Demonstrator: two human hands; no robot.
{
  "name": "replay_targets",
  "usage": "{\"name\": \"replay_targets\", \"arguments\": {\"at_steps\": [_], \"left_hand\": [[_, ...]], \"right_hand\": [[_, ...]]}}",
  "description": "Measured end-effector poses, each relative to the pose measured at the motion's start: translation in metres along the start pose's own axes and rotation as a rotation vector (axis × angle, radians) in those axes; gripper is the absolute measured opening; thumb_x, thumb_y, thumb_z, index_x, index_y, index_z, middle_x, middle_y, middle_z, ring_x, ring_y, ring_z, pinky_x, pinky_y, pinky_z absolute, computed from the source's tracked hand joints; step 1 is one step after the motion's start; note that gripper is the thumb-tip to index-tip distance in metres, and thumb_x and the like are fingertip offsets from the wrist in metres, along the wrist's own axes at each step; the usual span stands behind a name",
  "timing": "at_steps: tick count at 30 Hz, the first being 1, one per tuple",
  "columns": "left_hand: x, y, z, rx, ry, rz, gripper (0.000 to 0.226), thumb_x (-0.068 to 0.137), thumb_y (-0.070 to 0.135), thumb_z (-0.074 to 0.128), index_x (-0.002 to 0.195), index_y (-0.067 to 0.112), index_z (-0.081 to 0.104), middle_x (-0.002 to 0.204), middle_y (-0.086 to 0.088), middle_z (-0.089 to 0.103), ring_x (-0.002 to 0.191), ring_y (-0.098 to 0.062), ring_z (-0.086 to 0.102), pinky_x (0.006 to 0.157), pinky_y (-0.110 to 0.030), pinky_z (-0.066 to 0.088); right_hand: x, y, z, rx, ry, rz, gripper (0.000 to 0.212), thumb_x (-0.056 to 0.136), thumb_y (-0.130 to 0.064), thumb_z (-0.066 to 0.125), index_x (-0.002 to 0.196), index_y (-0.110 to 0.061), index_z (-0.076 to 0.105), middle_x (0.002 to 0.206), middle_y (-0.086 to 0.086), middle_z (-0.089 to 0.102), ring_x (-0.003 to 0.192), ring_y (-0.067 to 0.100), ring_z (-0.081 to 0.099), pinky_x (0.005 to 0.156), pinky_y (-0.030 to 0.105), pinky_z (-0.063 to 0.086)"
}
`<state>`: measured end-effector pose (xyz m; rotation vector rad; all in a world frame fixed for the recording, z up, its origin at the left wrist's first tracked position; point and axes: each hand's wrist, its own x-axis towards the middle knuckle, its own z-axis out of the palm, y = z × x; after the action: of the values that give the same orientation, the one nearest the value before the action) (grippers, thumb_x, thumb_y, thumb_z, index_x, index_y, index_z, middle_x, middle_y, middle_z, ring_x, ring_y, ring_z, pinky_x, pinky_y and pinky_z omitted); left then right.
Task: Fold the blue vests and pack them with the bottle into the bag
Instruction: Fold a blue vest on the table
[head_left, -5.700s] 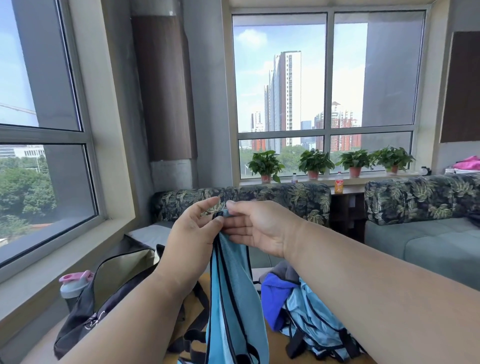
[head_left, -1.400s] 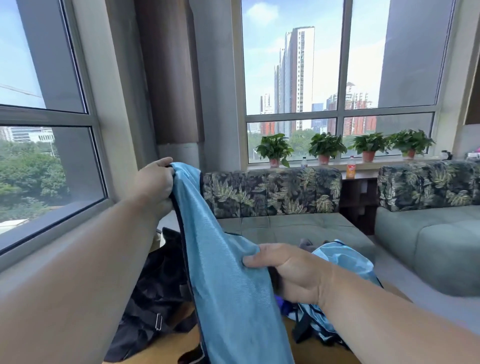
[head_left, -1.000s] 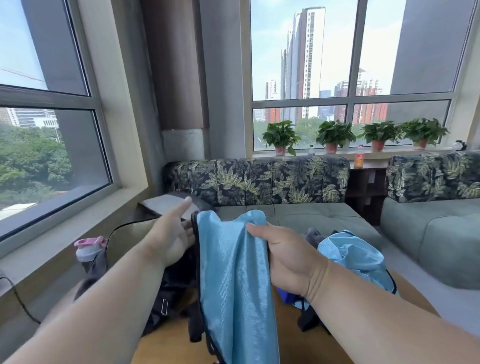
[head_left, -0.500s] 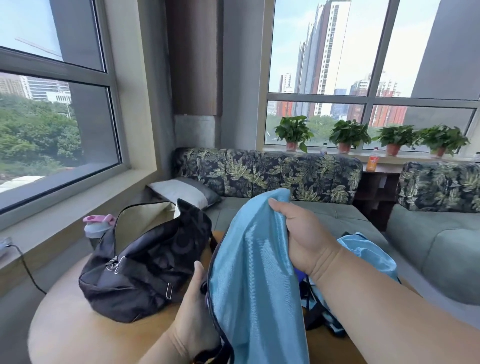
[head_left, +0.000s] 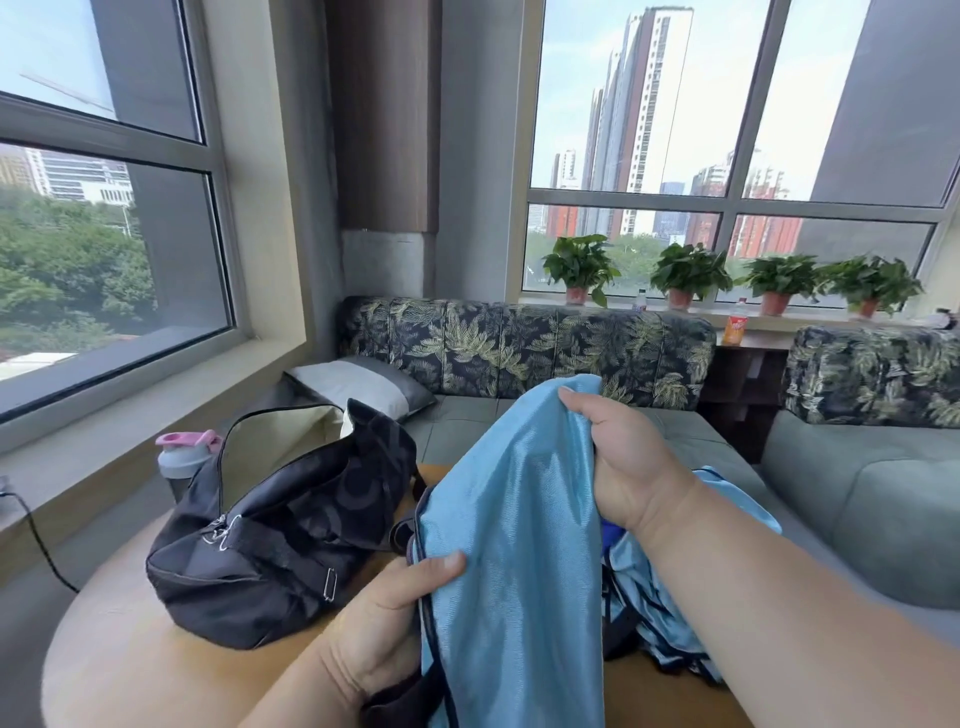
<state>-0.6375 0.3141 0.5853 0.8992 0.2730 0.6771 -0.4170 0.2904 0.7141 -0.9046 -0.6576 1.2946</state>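
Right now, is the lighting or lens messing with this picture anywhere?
Head view: daylight from the windows leaves a soft sheen on the blue vest; the black bag reads dark with little detail; the wide lens bends the window frames and enlarges the right forearm; the hands look sharp.

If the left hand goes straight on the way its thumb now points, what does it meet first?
The left hand grips the left edge of the shiny light-blue vest, thumb pointing right across it. Straight on it would press into that cloth first; beyond lies the right hand's wrist, though depth is unclear.
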Motion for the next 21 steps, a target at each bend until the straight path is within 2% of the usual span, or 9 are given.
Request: {"name": "replay_targets", "arguments": {"at_steps": [3,5,8,11,13,16,18,21], "left_hand": [[0.002,0.013,0.004,0.065,0.087,-0.005,0.068,0.069,0.01,0.088,0.131,-0.009,0.067,0.134,-0.035,0.063,0.11,-0.045,0.072,0.091,-0.05,0.061],[0.004,0.016,0.004,0.089,0.12,-0.012,0.054,0.078,0.01,0.077,0.129,-0.006,0.069,0.135,-0.033,0.064,0.113,-0.044,0.071,0.092,-0.049,0.061],[0.003,0.016,0.003,0.088,0.155,-0.054,0.049,0.081,0.01,0.074,0.126,-0.008,0.07,0.134,-0.034,0.064,0.115,-0.046,0.07,0.093,-0.049,0.06],[0.0,0.014,-0.004,0.071,0.201,-0.06,0.049,0.081,0.009,0.074,0.126,-0.008,0.07,0.132,-0.035,0.065,0.11,-0.045,0.072,0.089,-0.049,0.062],[-0.002,0.014,-0.008,0.07,0.212,-0.073,0.051,0.081,0.01,0.073,0.129,-0.007,0.068,0.132,-0.035,0.065,0.109,-0.045,0.072,0.088,-0.049,0.062],[-0.004,0.014,-0.011,0.088,0.231,-0.123,0.053,0.081,0.011,0.072,0.13,-0.007,0.068,0.132,-0.035,0.065,0.111,-0.047,0.07,0.092,-0.051,0.06],[-0.005,0.014,-0.015,0.106,0.253,-0.123,0.052,0.08,0.008,0.072,0.13,-0.005,0.068,0.133,-0.033,0.065,0.11,-0.045,0.071,0.095,-0.051,0.06],[-0.005,0.013,-0.019,0.095,0.26,-0.121,0.052,0.083,0.006,0.07,0.134,-0.003,0.066,0.138,-0.031,0.063,0.12,-0.045,0.067,0.106,-0.054,0.053]], "right_hand": [[-0.003,0.004,-0.009,-0.053,-0.028,0.047,0.047,0.102,-0.035,0.062,0.128,0.004,0.068,0.12,0.024,0.069,0.104,0.037,0.069,0.098,0.051,0.056],[-0.011,0.023,-0.017,-0.148,-0.071,0.181,0.046,0.096,-0.038,0.067,0.122,0.0,0.072,0.121,0.023,0.072,0.105,0.037,0.071,0.098,0.047,0.056],[-0.024,0.05,-0.033,-0.219,-0.12,0.325,0.041,0.092,-0.021,0.067,0.124,0.004,0.073,0.128,0.025,0.071,0.116,0.038,0.07,0.099,0.045,0.056],[-0.031,0.063,-0.047,-0.098,-0.088,0.29,0.027,0.089,-0.011,0.064,0.106,0.003,0.081,0.116,0.024,0.075,0.099,0.035,0.076,0.089,0.043,0.059],[-0.037,0.072,-0.052,-0.096,-0.081,0.327,0.029,0.085,-0.009,0.069,0.109,0.003,0.079,0.119,0.026,0.074,0.097,0.036,0.076,0.087,0.044,0.06],[-0.043,0.087,-0.057,-0.121,-0.111,0.359,0.037,0.084,-0.002,0.067,0.119,0.007,0.074,0.124,0.028,0.071,0.101,0.037,0.075,0.086,0.043,0.062],[-0.041,0.084,-0.059,-0.083,-0.071,0.299,0.031,0.082,-0.004,0.066,0.11,0.006,0.077,0.117,0.028,0.073,0.093,0.036,0.076,0.081,0.043,0.063],[-0.039,0.076,-0.061,-0.021,-0.038,0.232,0.023,0.081,-0.008,0.067,0.098,0.001,0.081,0.111,0.025,0.076,0.09,0.035,0.076,0.084,0.044,0.061]]}}
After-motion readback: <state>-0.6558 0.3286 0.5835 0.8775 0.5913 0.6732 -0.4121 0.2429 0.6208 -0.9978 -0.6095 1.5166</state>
